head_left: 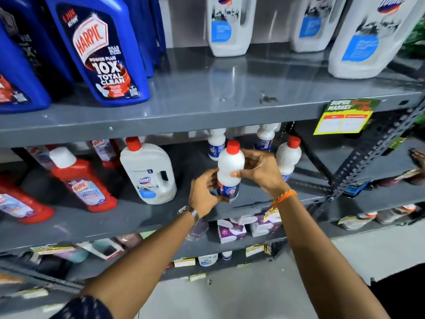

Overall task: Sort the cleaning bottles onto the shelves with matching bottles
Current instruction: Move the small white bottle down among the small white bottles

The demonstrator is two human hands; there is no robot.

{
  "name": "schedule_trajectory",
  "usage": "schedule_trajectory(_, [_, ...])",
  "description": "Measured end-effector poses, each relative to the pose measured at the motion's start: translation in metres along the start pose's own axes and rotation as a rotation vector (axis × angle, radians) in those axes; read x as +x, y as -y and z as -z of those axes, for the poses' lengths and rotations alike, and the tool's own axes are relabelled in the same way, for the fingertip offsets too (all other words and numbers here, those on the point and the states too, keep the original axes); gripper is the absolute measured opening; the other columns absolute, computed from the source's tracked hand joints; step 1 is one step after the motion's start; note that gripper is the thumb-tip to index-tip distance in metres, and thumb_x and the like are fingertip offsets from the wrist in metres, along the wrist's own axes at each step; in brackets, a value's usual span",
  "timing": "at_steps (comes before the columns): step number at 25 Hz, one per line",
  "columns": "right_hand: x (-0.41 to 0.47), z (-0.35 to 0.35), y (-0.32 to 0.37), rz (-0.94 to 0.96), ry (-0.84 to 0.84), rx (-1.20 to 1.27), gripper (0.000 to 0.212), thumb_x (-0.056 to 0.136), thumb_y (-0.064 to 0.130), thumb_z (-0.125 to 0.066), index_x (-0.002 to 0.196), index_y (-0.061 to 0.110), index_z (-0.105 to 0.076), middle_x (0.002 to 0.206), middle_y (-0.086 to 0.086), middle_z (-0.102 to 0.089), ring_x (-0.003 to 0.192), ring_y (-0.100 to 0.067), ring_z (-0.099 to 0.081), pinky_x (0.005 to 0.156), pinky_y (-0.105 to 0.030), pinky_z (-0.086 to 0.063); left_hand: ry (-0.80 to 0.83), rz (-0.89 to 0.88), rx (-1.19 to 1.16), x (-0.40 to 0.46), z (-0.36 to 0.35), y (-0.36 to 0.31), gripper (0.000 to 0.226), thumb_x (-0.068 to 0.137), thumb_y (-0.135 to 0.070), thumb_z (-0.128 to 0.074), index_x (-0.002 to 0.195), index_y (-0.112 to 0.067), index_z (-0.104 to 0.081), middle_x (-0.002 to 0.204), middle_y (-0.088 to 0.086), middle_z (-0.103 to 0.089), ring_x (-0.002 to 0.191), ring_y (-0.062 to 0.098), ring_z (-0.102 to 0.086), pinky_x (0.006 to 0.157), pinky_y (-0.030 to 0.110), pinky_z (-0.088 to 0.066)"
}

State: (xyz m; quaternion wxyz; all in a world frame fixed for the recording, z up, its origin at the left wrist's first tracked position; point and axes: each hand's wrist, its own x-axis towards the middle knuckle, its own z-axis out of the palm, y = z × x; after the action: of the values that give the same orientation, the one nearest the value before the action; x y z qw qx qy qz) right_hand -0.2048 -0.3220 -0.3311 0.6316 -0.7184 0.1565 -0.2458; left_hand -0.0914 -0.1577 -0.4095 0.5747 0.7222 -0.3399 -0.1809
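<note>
Both forearms reach up from the bottom edge toward the middle shelf [138,217], the landmark here. The left hand [203,194], with a metal watch [189,211] on its wrist, is wrapped around the labelled lower part of a small white bottle [230,168] with a red cap. The right hand [258,171], with an orange thread band [284,197] at the wrist, clasps the bottle's upper body from the right and behind, thumb across the front. The bottle stands upright at the front edge of the middle shelf; whether its base touches the shelf cannot be told.

Just right of it on that shelf stands a matching red-capped white bottle [288,157], and two more [216,143] stand toward the back. Left of the held bottle on the same shelf is a large white jug [148,173] with a red cap and handle, then red bottles [82,180] with white caps.

On the shelf above the middle one, big blue bottles [101,51] fill the left and large white jugs [227,26] the right. A yellow price tag [345,118] hangs from that upper shelf's front edge.
</note>
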Motion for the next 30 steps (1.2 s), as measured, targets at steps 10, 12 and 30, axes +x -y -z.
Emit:
schedule_trajectory(10, [0.038,0.004,-0.031,-0.075,0.045,-0.031,0.067,0.066,-0.016,-0.083,0.129,-0.008,-0.062,0.128,-0.021,-0.068,0.118,-0.033,-0.069,0.096,-0.04,-0.059,-0.057,0.077,-0.011,0.038,-0.016,0.032,0.087,0.049,0.0,-0.096,0.128,-0.013,-0.06,0.121,0.006,-0.074,0.108,0.016,-0.073,0.092,0.038,-0.061])
schedule_trajectory(12, [0.043,0.005,-0.034,-0.081,0.06,-0.047,0.068,0.066,-0.016,-0.083,0.13,-0.007,-0.062,0.129,-0.022,-0.068,0.118,-0.032,-0.069,0.096,-0.041,-0.059,-0.068,0.076,-0.024,0.04,-0.019,0.034,0.084,0.049,0.0,-0.096,0.124,-0.017,-0.061,0.119,0.006,-0.075,0.107,0.016,-0.073,0.091,0.039,-0.061])
schedule_trajectory(30, [0.031,0.012,-0.021,-0.098,0.066,-0.136,0.085,0.066,-0.003,-0.089,0.142,0.005,-0.053,0.138,-0.005,-0.065,0.127,-0.017,-0.064,0.107,-0.037,-0.053,-0.034,-0.014,0.024,0.024,-0.018,0.029,0.091,0.067,-0.002,-0.09,0.145,-0.02,-0.049,0.138,0.002,-0.064,0.126,0.012,-0.062,0.104,0.03,-0.053])
